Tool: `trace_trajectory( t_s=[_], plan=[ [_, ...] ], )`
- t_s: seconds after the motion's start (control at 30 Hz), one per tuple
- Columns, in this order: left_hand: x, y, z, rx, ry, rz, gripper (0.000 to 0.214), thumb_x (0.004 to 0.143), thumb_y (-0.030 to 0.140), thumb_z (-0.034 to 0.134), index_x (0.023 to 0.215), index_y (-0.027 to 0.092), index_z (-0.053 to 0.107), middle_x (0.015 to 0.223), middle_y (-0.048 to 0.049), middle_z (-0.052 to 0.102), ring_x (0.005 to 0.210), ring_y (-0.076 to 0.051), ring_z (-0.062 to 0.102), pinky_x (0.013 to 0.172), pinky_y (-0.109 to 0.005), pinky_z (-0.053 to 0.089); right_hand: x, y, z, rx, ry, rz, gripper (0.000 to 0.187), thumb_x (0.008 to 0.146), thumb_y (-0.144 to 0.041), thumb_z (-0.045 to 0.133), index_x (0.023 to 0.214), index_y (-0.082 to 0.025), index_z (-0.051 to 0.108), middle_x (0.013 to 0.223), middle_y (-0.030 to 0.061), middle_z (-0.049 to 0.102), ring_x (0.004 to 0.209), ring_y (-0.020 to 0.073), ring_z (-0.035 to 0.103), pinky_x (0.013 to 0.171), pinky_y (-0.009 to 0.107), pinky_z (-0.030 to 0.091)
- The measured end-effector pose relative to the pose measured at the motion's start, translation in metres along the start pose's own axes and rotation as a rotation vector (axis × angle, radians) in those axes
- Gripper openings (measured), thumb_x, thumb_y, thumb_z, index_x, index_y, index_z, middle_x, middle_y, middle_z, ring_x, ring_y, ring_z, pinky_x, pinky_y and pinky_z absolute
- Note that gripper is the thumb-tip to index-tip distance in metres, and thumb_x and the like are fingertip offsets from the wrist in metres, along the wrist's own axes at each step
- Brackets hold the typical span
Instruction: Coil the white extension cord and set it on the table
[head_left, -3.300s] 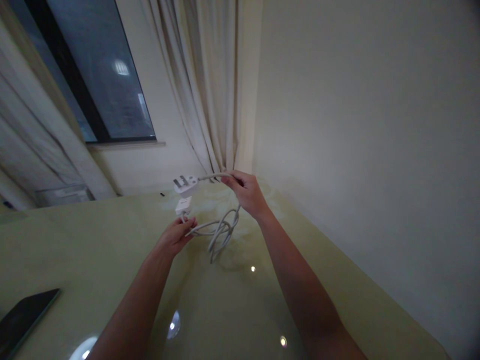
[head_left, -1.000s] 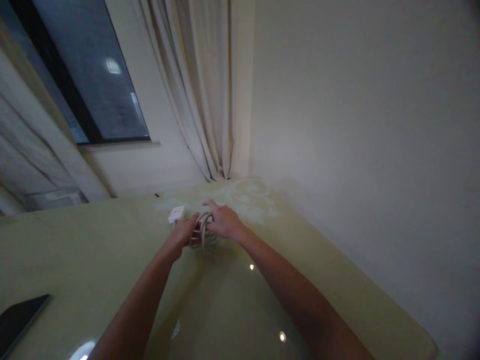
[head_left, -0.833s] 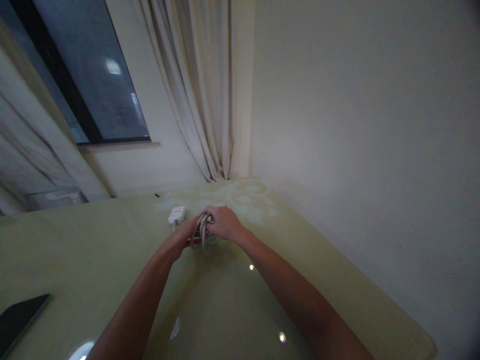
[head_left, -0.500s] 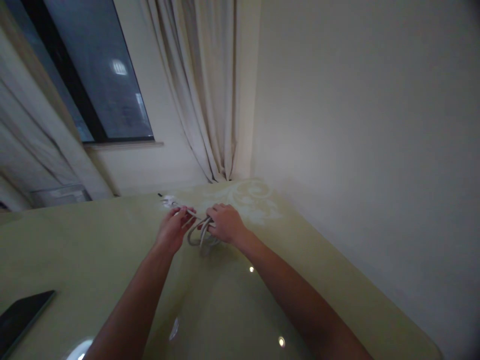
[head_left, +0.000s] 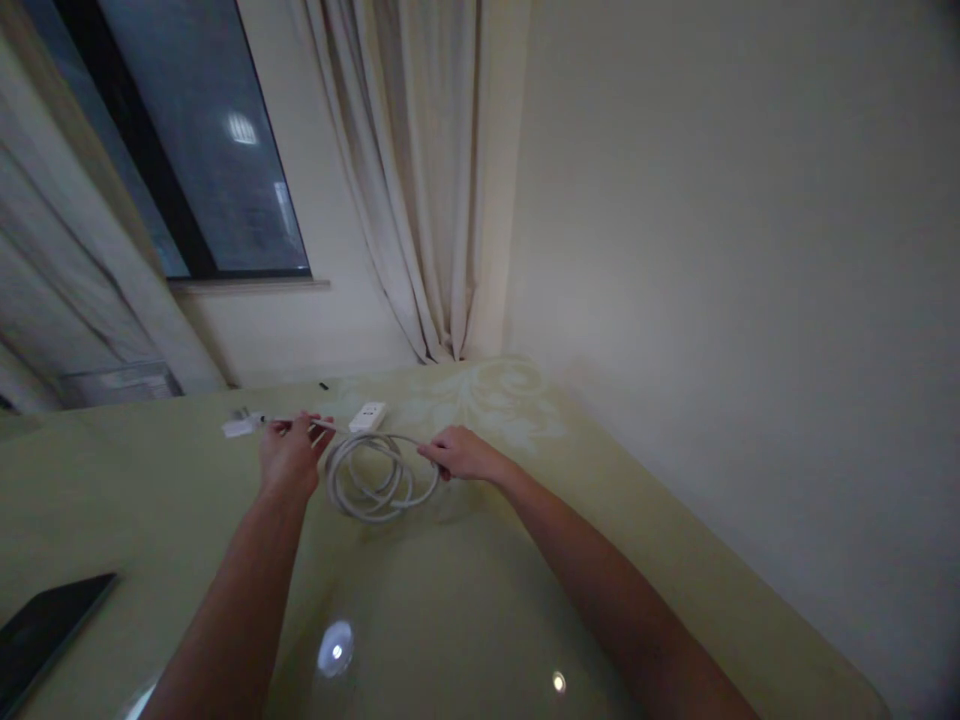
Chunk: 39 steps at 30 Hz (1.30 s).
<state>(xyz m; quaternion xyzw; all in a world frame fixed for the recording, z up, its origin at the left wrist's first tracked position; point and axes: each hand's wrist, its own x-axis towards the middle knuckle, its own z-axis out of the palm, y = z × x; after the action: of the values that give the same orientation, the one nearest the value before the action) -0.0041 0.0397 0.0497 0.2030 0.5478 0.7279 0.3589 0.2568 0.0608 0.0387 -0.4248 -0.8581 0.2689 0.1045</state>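
Note:
A coiled white cable (head_left: 367,515) hangs or rests between my hands, just above the glossy table (head_left: 420,620). My left hand (head_left: 291,455) is closed on the cable near its plug end. The white plug (head_left: 241,425) sticks out to the left of those fingers. My right hand (head_left: 466,455) pinches the right side of the coil. Behind the coil lies a white power strip socket (head_left: 368,416) on the table. Whether the coil touches the table I cannot tell.
A dark flat device (head_left: 52,635) lies at the left front. Near the far edge is a small black object (head_left: 323,386). Curtains (head_left: 427,200) and a window (head_left: 202,140) stand beyond the table. A plain wall (head_left: 712,300) borders the right side.
My left hand has moved left with the plug end, away from my right hand. The bunched cable has spread into a wider coil, and the socket now shows behind it.

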Motion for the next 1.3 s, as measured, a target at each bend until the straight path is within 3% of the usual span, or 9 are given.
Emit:
trace_trajectory(
  t_s=[0.2,0.33,0.4,0.5,0.6,0.73,0.9,1.1,1.3],
  plan=[
    [0.001,-0.033,-0.006,0.425,-0.232,-0.094,0.014,0.087,0.024,0.069,0.077,0.015,0.065,0.082,-0.0136,0.075,0.070,-0.022,0.073,0.067,-0.036,0.061,-0.011,0.028,-0.016,-0.134,0.019,0.246,0.046,0.101,-0.038,0.065,0.063,-0.015,0.074,0.065,0.0093,0.074,0.067,0.0190,0.071,0.068,0.027,0.048],
    [0.005,-0.038,-0.002,0.685,-0.314,0.082,0.026,0.085,0.042,0.067,0.081,0.016,0.069,0.093,-0.0181,0.078,0.093,-0.034,0.075,0.083,-0.049,0.060,-0.013,0.022,-0.014,-0.246,0.215,0.319,0.040,0.106,-0.044,0.057,0.101,-0.013,0.081,0.109,0.0235,0.079,0.107,0.0339,0.076,0.087,0.040,0.055],
    [0.004,-0.042,0.005,0.769,-0.366,0.216,0.028,0.087,0.045,0.063,0.088,0.018,0.070,0.106,-0.0191,0.079,0.112,-0.037,0.071,0.099,-0.052,0.054,-0.011,0.011,-0.005,-0.258,0.284,0.252,0.046,0.109,-0.050,0.049,0.123,-0.016,0.076,0.129,0.0222,0.074,0.125,0.0333,0.069,0.101,0.043,0.053],
    [-0.004,-0.057,0.013,0.860,-0.503,0.375,0.024,0.085,0.042,0.064,0.094,0.021,0.072,0.126,-0.0199,0.076,0.132,-0.037,0.062,0.116,-0.050,0.042,-0.006,-0.003,0.023,-0.214,0.227,-0.048,0.064,0.104,-0.063,0.053,0.153,-0.021,0.056,0.155,0.0164,0.060,0.143,0.0289,0.057,0.119,0.041,0.044],
    [-0.014,-0.073,0.011,0.948,-0.610,0.462,0.015,0.080,0.033,0.069,0.092,0.024,0.072,0.136,-0.0179,0.073,0.141,-0.035,0.056,0.123,-0.048,0.034,-0.002,-0.004,0.060,-0.226,0.184,-0.203,0.098,0.095,-0.075,0.057,0.167,-0.012,0.034,0.173,0.0251,0.031,0.160,0.0395,0.033,0.126,0.055,0.035],
    [-0.016,-0.078,0.002,1.085,-0.597,0.502,0.013,0.083,0.035,0.069,0.092,0.026,0.073,0.134,-0.0164,0.071,0.138,-0.039,0.054,0.124,-0.058,0.025,0.001,0.010,0.079,-0.242,0.248,-0.277,0.091,0.092,-0.076,0.063,0.159,-0.017,0.048,0.171,0.0211,0.038,0.158,0.0369,0.037,0.128,0.053,0.033],
    [-0.009,-0.065,-0.006,1.216,-0.508,0.437,0.028,0.074,0.044,0.080,0.069,0.023,0.061,0.105,-0.0191,0.073,0.132,-0.048,0.054,0.115,-0.066,0.030,0.002,0.027,0.061,-0.158,0.294,-0.313,0.077,0.093,-0.071,0.067,0.149,-0.020,0.060,0.157,0.0157,0.059,0.145,0.0302,0.054,0.123,0.045,0.039],
    [-0.004,-0.050,-0.006,1.169,-0.490,0.263,0.041,0.067,0.031,0.084,0.048,0.025,0.048,0.055,-0.0074,0.055,0.090,-0.040,0.069,0.092,-0.050,0.047,0.005,0.034,0.058,0.011,0.395,-0.084,0.049,0.108,-0.047,0.054,0.140,-0.012,0.063,0.141,0.0171,0.067,0.135,0.0237,0.059,0.117,0.036,0.042],
    [-0.016,-0.023,0.009,0.898,-0.517,0.199,0.027,0.073,0.033,0.083,0.061,0.024,0.061,0.058,-0.0059,0.067,0.067,-0.028,0.068,0.072,-0.036,0.051,0.008,0.034,0.060,0.056,0.410,-0.046,0.050,0.105,-0.051,0.059,0.140,-0.015,0.061,0.133,0.0163,0.070,0.123,0.0249,0.064,0.107,0.036,0.046]
  ],
)
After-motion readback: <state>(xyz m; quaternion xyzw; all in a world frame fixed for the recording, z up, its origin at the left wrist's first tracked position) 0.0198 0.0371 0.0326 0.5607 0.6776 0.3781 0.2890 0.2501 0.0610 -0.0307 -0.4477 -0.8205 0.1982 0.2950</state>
